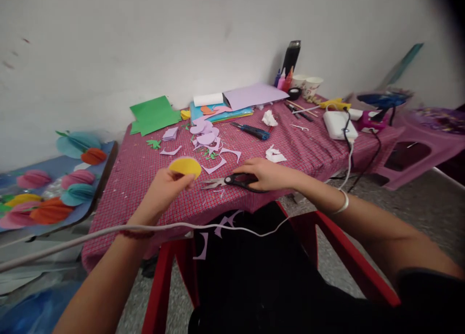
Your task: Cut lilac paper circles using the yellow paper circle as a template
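Note:
Between the thumb and fingers of my left hand [170, 186] is a yellow paper circle [186, 166], held above the table's front part. My right hand [269, 174] is closed around the black handles of a pair of scissors [240, 180]. The scissor blades are parted and point left, low over the tablecloth near the front edge. Beyond both hands lie purple paper circles [206, 136] in a loose heap, with curved purple offcuts [215, 166] around them. Some fingertips of the right hand are hidden behind the handles.
Green paper sheets [154, 115], a utility knife [250, 130] and crumpled tissue [275, 154] lie on the checked tablecloth [119, 189]. A white power bank [337, 126] with cables sits right. One white cable [203, 225] crosses before me. Paper ornaments [51, 210] are at left.

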